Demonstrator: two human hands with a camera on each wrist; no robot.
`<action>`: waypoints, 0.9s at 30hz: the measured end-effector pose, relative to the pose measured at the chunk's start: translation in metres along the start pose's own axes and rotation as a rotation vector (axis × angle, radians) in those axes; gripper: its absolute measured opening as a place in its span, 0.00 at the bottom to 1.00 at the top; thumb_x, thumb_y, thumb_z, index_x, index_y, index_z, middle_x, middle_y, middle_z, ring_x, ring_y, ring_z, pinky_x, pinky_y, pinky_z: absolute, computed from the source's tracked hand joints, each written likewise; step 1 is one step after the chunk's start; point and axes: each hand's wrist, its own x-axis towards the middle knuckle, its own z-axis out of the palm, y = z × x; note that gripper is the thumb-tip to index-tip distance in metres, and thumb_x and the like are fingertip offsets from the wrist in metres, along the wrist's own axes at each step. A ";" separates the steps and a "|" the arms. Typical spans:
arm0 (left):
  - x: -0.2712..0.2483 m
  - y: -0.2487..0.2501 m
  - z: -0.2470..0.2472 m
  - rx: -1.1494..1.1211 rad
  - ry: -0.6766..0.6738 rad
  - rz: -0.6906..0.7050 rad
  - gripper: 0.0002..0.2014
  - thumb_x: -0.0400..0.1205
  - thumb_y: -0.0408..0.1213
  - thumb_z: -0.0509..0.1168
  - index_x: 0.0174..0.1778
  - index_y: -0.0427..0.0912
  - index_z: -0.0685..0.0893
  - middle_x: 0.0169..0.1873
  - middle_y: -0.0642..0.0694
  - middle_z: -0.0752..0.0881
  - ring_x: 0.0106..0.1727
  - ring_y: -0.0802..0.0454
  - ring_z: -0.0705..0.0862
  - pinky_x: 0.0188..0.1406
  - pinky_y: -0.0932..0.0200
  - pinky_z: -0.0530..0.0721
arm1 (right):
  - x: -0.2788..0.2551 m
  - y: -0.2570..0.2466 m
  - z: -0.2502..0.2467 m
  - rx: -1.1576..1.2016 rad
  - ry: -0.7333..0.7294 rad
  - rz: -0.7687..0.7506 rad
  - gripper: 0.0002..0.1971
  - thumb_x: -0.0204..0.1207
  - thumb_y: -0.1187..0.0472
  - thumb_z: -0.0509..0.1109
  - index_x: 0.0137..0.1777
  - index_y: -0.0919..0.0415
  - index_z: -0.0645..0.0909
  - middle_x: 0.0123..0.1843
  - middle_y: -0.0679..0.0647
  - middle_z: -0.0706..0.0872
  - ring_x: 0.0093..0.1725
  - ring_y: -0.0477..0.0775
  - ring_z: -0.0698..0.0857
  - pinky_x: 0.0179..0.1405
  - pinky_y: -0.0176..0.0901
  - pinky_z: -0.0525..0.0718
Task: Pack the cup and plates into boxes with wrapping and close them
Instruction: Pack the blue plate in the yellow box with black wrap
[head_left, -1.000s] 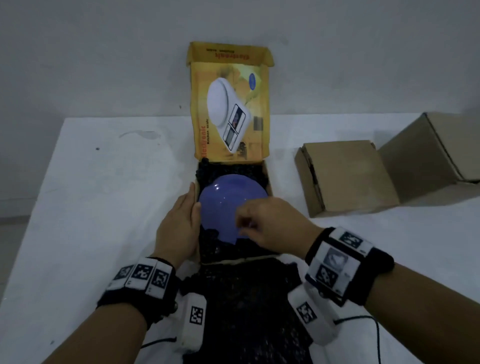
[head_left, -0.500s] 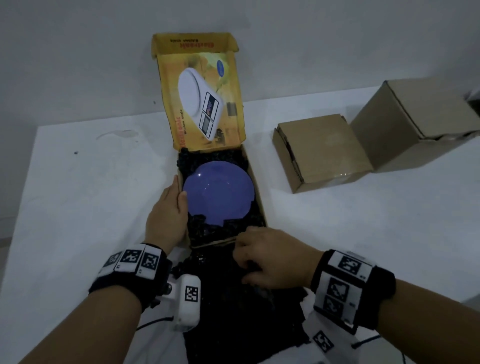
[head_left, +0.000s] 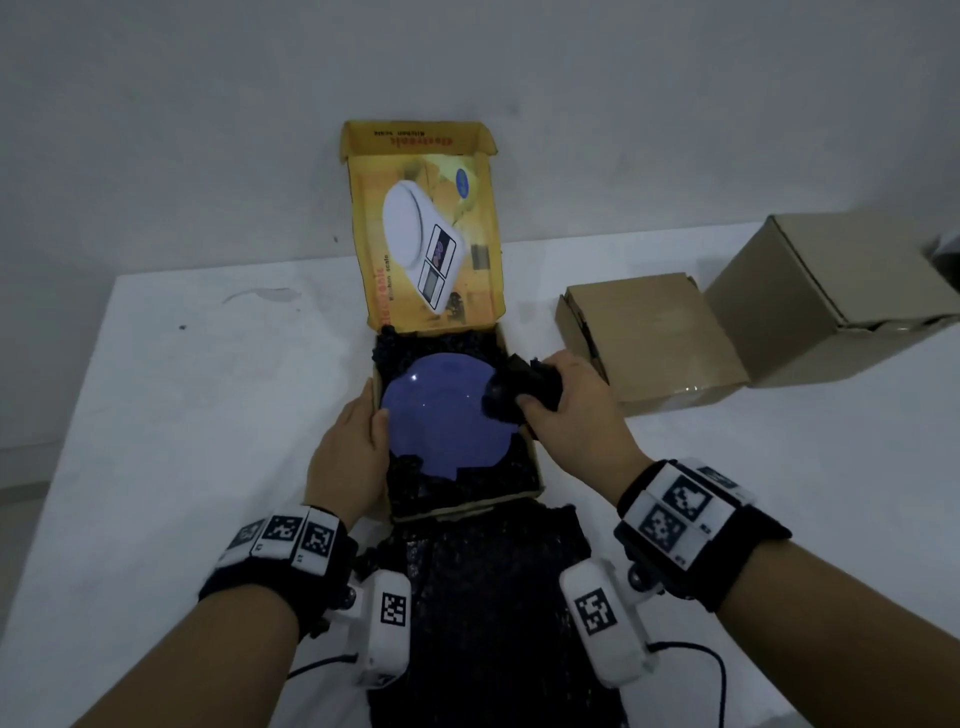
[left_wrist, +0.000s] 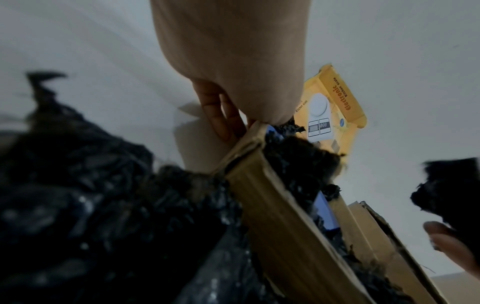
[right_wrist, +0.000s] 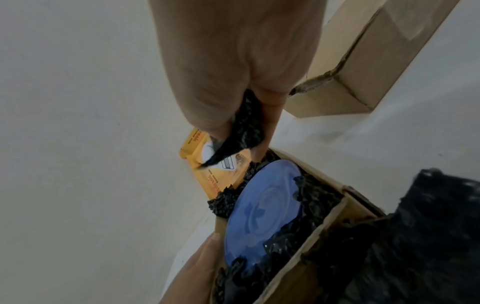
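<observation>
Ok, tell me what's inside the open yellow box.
A blue plate lies in the yellow box, bedded on black wrapping that shows all round it. The right hand grips a corner of the wrapping over the plate's right edge. Anything beneath is hidden.

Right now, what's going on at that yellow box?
A person is packing a blue plate into the open yellow box, which is lined with black wrapping. The left hand steadies the box's left side, thumb on the plate's rim. The right hand grips a bunch of the wrapping at the plate's right edge. The lid stands open; two brown boxes sit to the right.
</observation>
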 end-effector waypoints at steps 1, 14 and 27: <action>0.000 -0.001 0.000 -0.002 0.006 0.000 0.25 0.88 0.43 0.49 0.83 0.50 0.56 0.76 0.42 0.71 0.73 0.41 0.72 0.66 0.50 0.72 | 0.003 -0.001 0.003 0.003 0.011 -0.014 0.07 0.73 0.62 0.68 0.48 0.59 0.74 0.51 0.64 0.78 0.48 0.64 0.84 0.46 0.59 0.86; 0.006 0.015 0.000 -0.008 0.067 -0.030 0.29 0.87 0.50 0.51 0.84 0.52 0.51 0.80 0.49 0.65 0.75 0.44 0.71 0.65 0.48 0.75 | 0.058 -0.036 0.039 -0.161 -0.125 -0.129 0.30 0.75 0.76 0.58 0.76 0.69 0.53 0.67 0.59 0.63 0.44 0.62 0.76 0.38 0.53 0.79; 0.011 0.015 0.003 0.118 0.015 -0.009 0.34 0.78 0.54 0.48 0.82 0.63 0.48 0.82 0.55 0.59 0.71 0.46 0.75 0.59 0.48 0.80 | 0.106 -0.029 0.056 -0.606 -0.060 -0.578 0.15 0.59 0.83 0.71 0.42 0.67 0.82 0.41 0.63 0.84 0.40 0.65 0.84 0.26 0.44 0.76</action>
